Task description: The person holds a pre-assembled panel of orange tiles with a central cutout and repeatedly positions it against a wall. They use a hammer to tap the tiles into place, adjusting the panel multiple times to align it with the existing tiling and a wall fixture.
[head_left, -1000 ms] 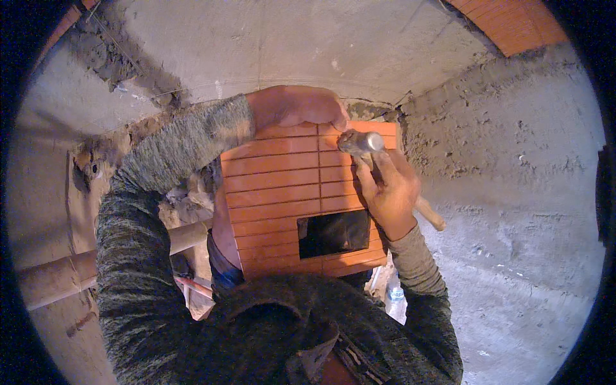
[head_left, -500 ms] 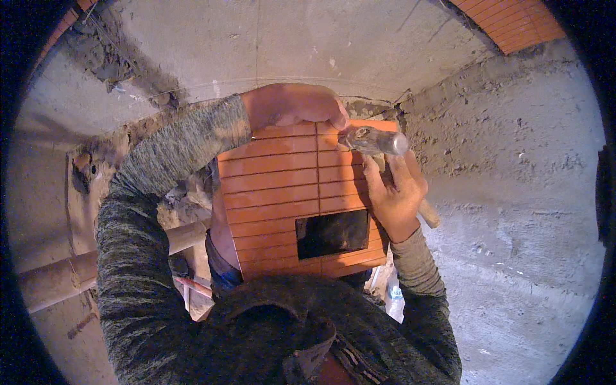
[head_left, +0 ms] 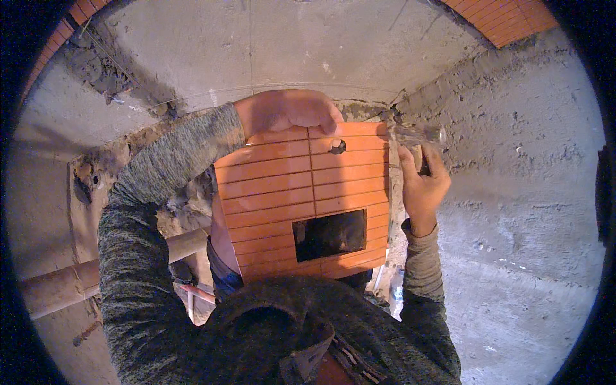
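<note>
An orange grooved tile (head_left: 269,186) lies in front of my chest, with a dark rectangular opening low down and a small ragged hole (head_left: 338,147) near its top edge. My left hand (head_left: 292,112) is curled over that top edge and grips the tile, thumb side near the small hole. Off the tile's right edge, my right hand (head_left: 425,189) is closed around a hammer (head_left: 420,133). The hammer's metal head is slightly blurred and apart from the small hole. Most of its handle is hidden by my hand.
A rough grey wall (head_left: 520,160) rises on the right, and a plastered surface (head_left: 289,45) lies beyond the tile. On the left runs a brown pipe (head_left: 61,285). More orange tiling (head_left: 504,19) shows at the far right. A plastic bottle (head_left: 397,292) stands by my right forearm.
My right hand has moved the hammer to the right, off the tile, uncovering the small hole. My left hand keeps its grip on the top edge.
</note>
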